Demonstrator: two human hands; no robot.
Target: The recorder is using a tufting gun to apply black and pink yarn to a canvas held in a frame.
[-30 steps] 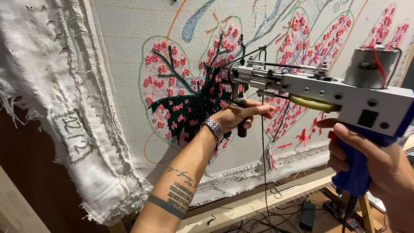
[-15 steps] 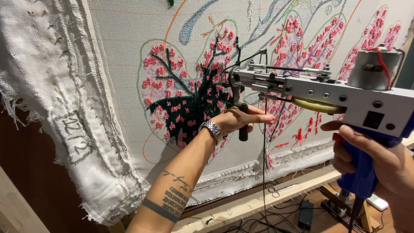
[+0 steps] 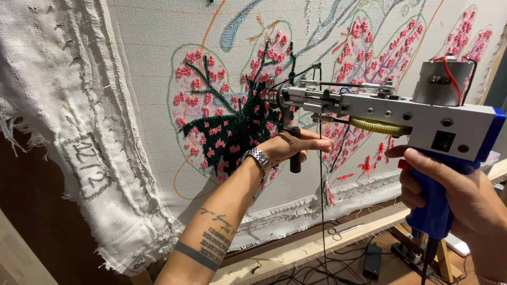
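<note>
Two hands steady my grey-and-blue metal tufting gun point(image 3: 412, 119): left hand point(image 3: 293, 148) wrapped around its black front grip, right hand point(image 3: 449, 184) closed on the blue handle, needle pressed into the white stretched backing cloth point(image 3: 153, 63) by the dark green tufted patch point(image 3: 237, 134).

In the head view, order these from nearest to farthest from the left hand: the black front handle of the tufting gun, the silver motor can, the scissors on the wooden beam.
1. Black front handle: inside the left hand.
2. Scissors: below, on the wooden beam.
3. Silver motor can: far right, atop the gun.
</note>
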